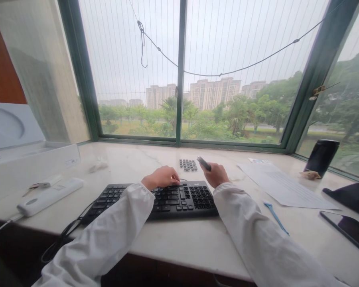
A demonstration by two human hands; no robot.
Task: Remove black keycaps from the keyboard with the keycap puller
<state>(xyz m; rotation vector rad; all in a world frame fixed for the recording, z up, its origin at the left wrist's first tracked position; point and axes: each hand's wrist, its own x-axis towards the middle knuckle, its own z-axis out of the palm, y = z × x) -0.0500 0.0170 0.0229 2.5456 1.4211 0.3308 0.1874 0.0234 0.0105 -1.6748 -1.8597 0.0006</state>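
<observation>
A black keyboard point(164, 201) lies on the white counter, its number-pad section point(199, 195) showing bare key sockets. Just beyond it, loose dark keycaps point(188, 165) are laid out in rows. My left hand point(163, 176) rests over the keyboard's upper edge, fingers curled down and closed near the navigation keys; what its fingertips hold, if anything, is hidden. My right hand point(217, 174) is raised behind the keyboard's right end, closed around a short dark tool point(204, 163) whose tip points up and left. The tool's exact kind is unclear.
To the right lie printed papers point(283, 183), a blue plastic tool point(275, 218), a phone point(348, 229) and a dark cylinder point(321, 158). At left are a white power strip point(50, 196) and an open white box point(32, 161). Cable loops point(60, 243) hang over the front edge.
</observation>
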